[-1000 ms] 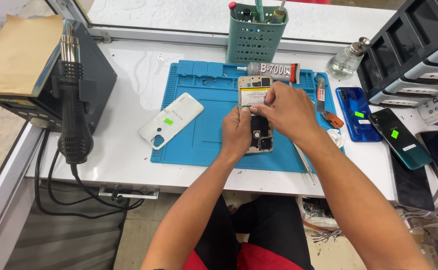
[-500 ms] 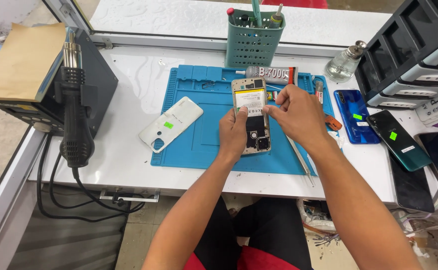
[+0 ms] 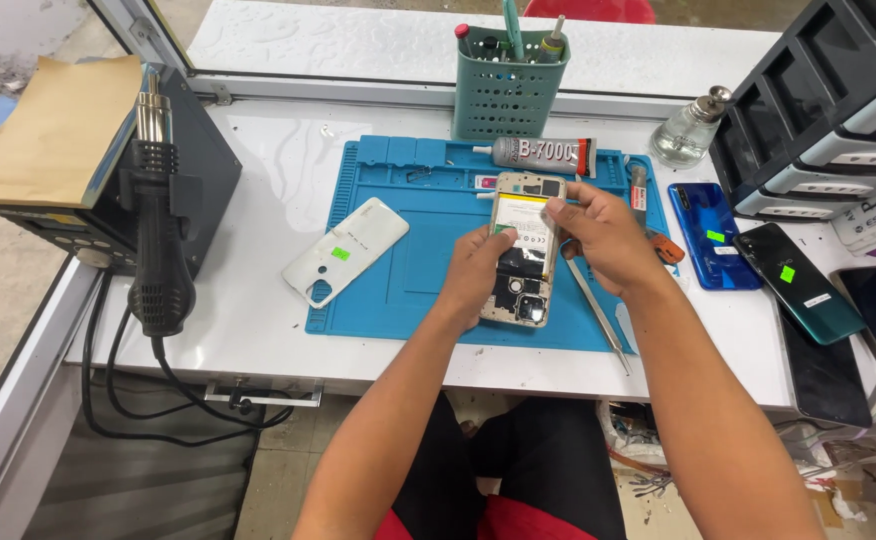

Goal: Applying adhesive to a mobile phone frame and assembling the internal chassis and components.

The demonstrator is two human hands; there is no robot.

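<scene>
Both hands grip the opened phone (image 3: 524,250): left hand (image 3: 478,270) steadies its edge, right hand (image 3: 598,235) pinches near the battery; white back cover (image 3: 346,250) already lies removed on the blue mat (image 3: 398,200).

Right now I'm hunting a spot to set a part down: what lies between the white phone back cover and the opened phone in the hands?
In the head view, only bare blue silicone work mat separates the white back cover from the opened phone.
</scene>
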